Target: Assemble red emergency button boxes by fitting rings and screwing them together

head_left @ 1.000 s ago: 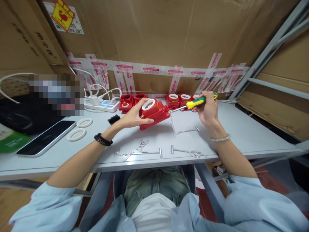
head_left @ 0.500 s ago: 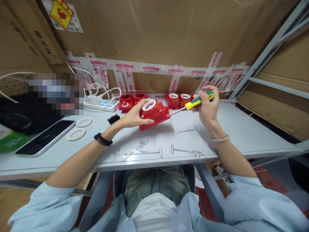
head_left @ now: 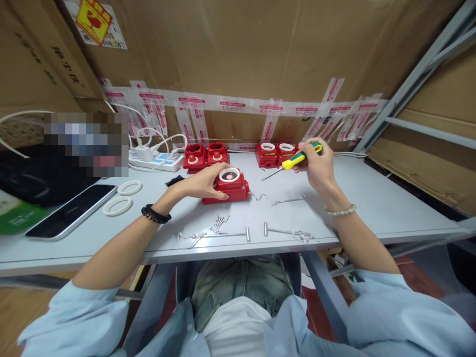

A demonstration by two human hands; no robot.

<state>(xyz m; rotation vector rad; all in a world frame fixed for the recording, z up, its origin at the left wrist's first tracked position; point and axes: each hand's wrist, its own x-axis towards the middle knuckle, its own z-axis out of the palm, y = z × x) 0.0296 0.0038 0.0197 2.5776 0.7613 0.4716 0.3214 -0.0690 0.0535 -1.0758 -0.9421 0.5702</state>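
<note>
My left hand (head_left: 204,184) grips a red box (head_left: 232,191) from its left side. The box rests level on the table, with a white ring (head_left: 229,175) round the opening on its top and a thin cord at its right end. My right hand (head_left: 316,161) is closed round a green and yellow screwdriver (head_left: 297,158), whose tip points down and left, apart from the box. Several screws (head_left: 220,224) lie in front of the box. Three metal T-shaped rods lie near, one (head_left: 292,200) to the right and two (head_left: 234,234) (head_left: 278,231) along the front edge.
Red boxes (head_left: 194,158) stand at the back left, others (head_left: 266,156) at the back right. Two white rings (head_left: 117,206) and a phone (head_left: 70,213) lie on the left, with a power strip (head_left: 159,161) behind. A metal frame (head_left: 420,69) rises at the right.
The red box has come down onto the table, from tilted to level. The screwdriver's tip has parted from it, and my right hand has shifted slightly left and down.
</note>
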